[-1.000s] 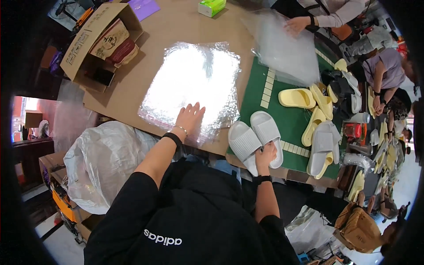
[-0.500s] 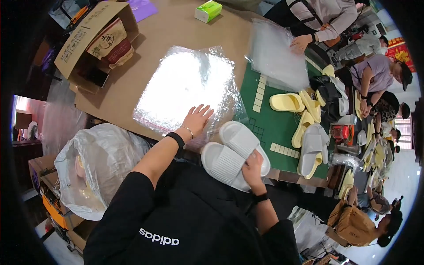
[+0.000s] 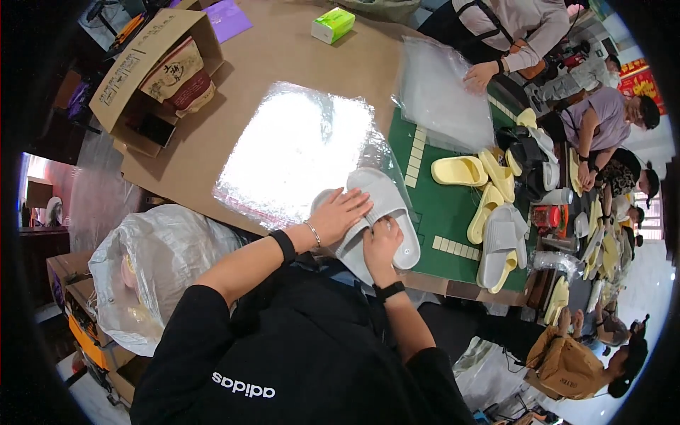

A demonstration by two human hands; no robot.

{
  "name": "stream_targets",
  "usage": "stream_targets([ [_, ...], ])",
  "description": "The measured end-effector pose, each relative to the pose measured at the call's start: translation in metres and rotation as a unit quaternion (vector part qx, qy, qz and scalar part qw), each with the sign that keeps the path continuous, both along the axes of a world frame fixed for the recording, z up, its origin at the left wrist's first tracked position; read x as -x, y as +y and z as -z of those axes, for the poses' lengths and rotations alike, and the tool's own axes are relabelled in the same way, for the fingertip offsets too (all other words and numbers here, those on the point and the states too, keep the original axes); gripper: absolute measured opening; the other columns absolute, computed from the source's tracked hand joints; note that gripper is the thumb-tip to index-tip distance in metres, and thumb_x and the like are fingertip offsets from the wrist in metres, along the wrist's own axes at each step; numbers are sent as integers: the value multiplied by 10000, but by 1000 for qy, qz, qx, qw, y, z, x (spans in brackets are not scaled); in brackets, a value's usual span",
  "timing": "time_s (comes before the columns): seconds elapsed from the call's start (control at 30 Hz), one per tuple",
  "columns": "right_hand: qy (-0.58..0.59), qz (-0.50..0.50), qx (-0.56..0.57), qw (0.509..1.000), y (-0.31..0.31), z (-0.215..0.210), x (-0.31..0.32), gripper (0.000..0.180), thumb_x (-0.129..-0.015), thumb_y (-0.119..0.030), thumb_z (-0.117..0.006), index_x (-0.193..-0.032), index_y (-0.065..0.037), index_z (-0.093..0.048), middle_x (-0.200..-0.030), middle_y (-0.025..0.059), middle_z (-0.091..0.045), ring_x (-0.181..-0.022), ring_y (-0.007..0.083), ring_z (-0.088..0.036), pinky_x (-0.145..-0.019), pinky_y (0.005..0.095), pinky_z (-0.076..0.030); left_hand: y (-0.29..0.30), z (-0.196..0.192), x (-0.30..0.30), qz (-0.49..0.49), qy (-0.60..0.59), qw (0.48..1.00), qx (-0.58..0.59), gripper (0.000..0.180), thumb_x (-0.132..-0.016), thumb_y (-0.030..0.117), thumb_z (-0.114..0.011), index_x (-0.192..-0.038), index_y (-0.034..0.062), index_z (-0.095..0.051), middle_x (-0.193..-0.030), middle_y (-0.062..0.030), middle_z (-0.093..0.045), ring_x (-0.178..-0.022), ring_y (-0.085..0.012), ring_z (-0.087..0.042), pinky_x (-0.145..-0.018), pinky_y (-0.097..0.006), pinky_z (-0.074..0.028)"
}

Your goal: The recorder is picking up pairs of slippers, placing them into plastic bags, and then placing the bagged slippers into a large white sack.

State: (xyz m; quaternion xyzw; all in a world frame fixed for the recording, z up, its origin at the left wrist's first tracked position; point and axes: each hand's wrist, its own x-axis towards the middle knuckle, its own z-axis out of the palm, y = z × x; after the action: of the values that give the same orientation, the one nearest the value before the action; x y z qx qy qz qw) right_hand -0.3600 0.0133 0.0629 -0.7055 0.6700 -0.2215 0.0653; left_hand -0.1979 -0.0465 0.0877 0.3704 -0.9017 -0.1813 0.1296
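A pair of light grey slippers [image 3: 379, 193] lies side by side at the front edge of the table, partly over a stack of shiny clear plastic bags [image 3: 290, 152]. My left hand [image 3: 343, 216] rests flat across the left slipper, its fingers stretched out. Curled around the inner part of the slippers, my right hand [image 3: 382, 244] grips them near the straps. Its fingertips are partly hidden between the two slippers.
Yellow slippers [image 3: 460, 171] and grey slippers [image 3: 499, 237] sit on the green mat to the right. Another person's hand touches a clear bag stack [image 3: 446, 92]. A cardboard box [image 3: 152, 67], a tissue pack [image 3: 333, 25] and a white plastic sack [image 3: 159, 276] stand around.
The slippers have moved left and forward onto the bags' edge. My left hand has come off the bags onto the left slipper; my right hand has shifted left with the pair.
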Motion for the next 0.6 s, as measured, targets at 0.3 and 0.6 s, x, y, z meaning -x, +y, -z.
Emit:
stream_targets([
  [0.3,203,-17,98,974,-46,30,-19,313,-770,-304,-504,-1002,-102,-561,-1076,69,-544,-1151,307,-378,-888,454,-308,27,-42,22,74,75,993,-45,495,-864,187,-466,-1337,130,-330,-1389,-85,-307,-1312,-265,-223,-1081,-452,-115],
  [0.6,68,154,-34,985,-114,12,-78,299,-796,-318,-506,-811,-44,-626,-1006,126,-515,-971,318,-455,-799,472,-364,44,-66,13,71,134,987,-60,444,-870,175,-451,-1302,111,-370,-1338,-78,-373,-1281,-259,-279,-1068,-458,-154],
])
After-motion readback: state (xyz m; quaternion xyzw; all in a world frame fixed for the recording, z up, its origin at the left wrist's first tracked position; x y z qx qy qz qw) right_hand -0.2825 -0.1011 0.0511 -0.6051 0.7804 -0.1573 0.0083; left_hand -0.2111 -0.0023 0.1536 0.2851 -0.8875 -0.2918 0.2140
